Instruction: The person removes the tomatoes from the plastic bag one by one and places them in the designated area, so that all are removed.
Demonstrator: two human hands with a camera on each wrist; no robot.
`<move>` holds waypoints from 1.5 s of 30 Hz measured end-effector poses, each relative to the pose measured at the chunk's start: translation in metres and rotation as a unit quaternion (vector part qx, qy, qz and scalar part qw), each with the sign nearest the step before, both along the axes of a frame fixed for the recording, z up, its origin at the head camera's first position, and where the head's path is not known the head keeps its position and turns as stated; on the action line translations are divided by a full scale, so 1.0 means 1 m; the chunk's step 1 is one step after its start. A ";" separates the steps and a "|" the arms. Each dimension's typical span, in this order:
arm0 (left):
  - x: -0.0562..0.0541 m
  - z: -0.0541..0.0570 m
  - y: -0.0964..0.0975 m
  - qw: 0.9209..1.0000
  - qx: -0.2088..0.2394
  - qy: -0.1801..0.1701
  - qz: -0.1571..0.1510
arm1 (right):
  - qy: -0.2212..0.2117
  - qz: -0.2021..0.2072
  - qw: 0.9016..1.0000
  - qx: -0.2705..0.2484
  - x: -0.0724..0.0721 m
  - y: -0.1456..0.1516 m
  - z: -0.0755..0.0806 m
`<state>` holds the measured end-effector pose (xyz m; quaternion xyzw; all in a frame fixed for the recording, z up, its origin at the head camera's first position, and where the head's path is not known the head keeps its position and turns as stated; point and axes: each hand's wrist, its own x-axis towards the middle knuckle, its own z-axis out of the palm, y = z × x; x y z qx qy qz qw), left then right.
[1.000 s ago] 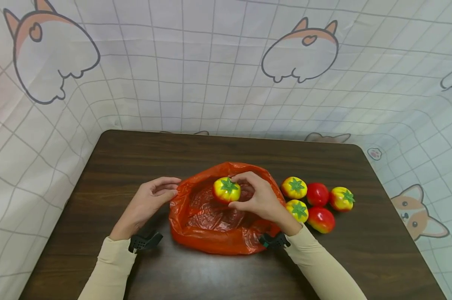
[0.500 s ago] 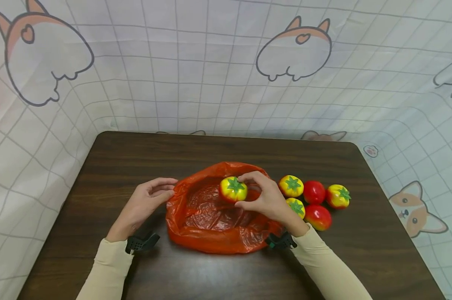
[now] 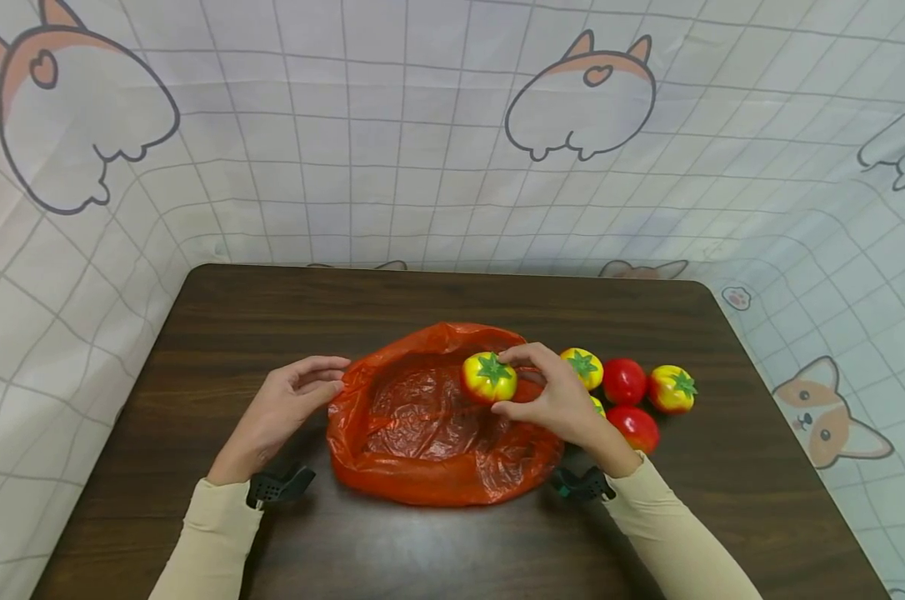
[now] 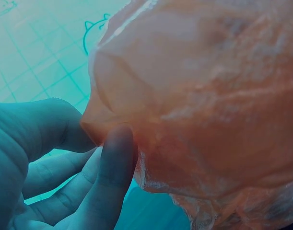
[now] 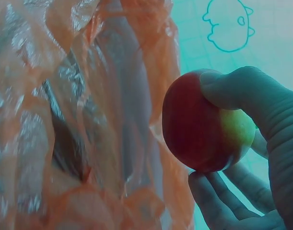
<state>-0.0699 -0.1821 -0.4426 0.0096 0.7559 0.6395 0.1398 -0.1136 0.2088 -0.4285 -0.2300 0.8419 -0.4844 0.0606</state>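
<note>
An orange-red plastic bag (image 3: pixel 422 483) lies with its wide mouth facing up on the table. At the bag's left rim, my left hand (image 3: pixel 291 404) pinches the plastic between thumb and finger; the left wrist view shows this pinch on the film (image 4: pixel 194 105). Over the right part of the mouth, my right hand (image 3: pixel 561 400) holds a tomato-like fruit (image 3: pixel 488 379), yellow above and red below, with a green star-shaped top. In the right wrist view, thumb and fingertips grip this fruit (image 5: pixel 194 124) beside the crinkled bag (image 5: pixel 132 96).
Right of the bag sit several more fruits: a yellow one (image 3: pixel 582 367), another yellow one (image 3: pixel 597 406) mostly behind my right hand, two red ones, the nearer (image 3: pixel 634 429), and a yellow-red one (image 3: pixel 673 389). The dark wooden table (image 3: pixel 422 562) meets a white grid-patterned cloth (image 3: pixel 392 167) behind.
My right hand has moved rightward with the fruit, from over the middle of the bag's mouth to its right side. The left hand keeps its pinch on the rim. The view has shifted slightly.
</note>
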 end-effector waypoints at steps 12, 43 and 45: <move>0.000 0.001 0.000 1.000 -0.009 -0.001 0.001 | 0.006 -0.030 0.999 0.014 0.000 0.039 0.000; -0.001 0.008 0.007 0.998 -0.059 -0.002 0.005 | 0.049 -0.125 0.989 0.055 0.018 0.129 0.010; -0.001 0.009 0.008 0.998 -0.061 0.000 0.004 | 0.055 -0.130 0.989 0.051 0.019 0.134 0.010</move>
